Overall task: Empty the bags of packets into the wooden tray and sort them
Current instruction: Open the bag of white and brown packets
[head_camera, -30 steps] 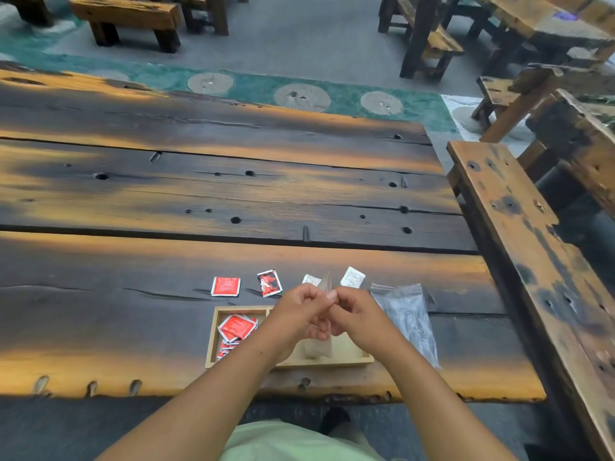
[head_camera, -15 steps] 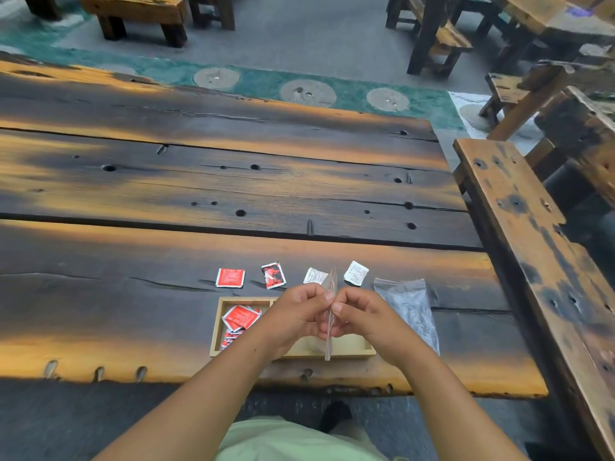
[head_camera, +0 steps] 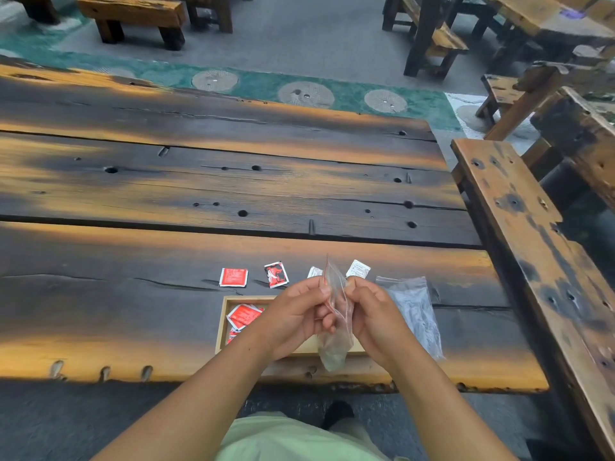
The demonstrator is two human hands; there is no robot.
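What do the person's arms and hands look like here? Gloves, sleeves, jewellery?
The left forearm and right forearm are bare to the frame edge, with no sleeves in view. The left hand and right hand wear no gloves; no watch, ring or bracelet shows. The only clothing visible is a pale green garment at the bottom.

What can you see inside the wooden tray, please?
Red packets lie at the left end of the tray. The left hand, the right hand and the clear bag they hold cover the rest, so anything there is hidden.
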